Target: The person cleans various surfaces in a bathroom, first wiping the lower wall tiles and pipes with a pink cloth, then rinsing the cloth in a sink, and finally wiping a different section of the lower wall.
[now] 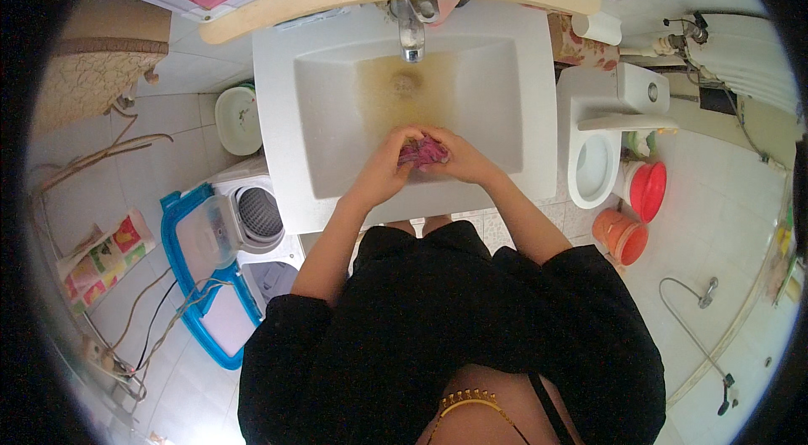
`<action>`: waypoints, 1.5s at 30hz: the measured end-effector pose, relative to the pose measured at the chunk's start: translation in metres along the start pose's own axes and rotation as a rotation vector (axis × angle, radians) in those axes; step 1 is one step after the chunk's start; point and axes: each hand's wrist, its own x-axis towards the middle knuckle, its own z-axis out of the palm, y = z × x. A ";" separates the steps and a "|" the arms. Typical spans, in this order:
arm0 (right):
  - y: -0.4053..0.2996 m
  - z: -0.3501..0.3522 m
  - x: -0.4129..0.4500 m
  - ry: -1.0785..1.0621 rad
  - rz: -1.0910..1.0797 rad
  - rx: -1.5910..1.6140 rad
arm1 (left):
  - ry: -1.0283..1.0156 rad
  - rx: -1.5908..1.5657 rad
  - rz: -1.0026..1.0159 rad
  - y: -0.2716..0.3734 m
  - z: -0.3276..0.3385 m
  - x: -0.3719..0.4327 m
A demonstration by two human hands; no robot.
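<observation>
A crumpled purple-pink cloth [424, 153] is bunched between my two hands above the near part of a white washbasin [278, 129]. My left hand [386, 164] grips its left side, and my right hand [464, 154] closes around its right side. The fingertips of both hands meet at the cloth's far edge. Yellowish-brown water [410, 101] lies in the bottom of the basin, around the drain. Over it reaches a chrome faucet [411, 34]; I see no stream coming from it.
Left of the basin stands a washing machine with its blue-framed lids [183, 249] raised, near a pale green basin [238, 121]. A white toilet [593, 170], a red-lidded bucket [648, 191] and an orange bucket [622, 238] are on the right. Loose cables [151, 331] hang at lower left.
</observation>
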 end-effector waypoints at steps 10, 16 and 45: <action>0.013 -0.035 -0.023 -0.033 -0.007 -0.201 | 0.103 0.216 -0.273 0.013 -0.027 -0.017; 0.022 -0.046 0.021 0.100 0.406 0.056 | 0.233 0.251 -0.360 -0.022 -0.046 0.004; 0.095 0.007 0.083 0.216 -0.007 -1.187 | 0.319 1.023 0.028 -0.128 0.023 0.068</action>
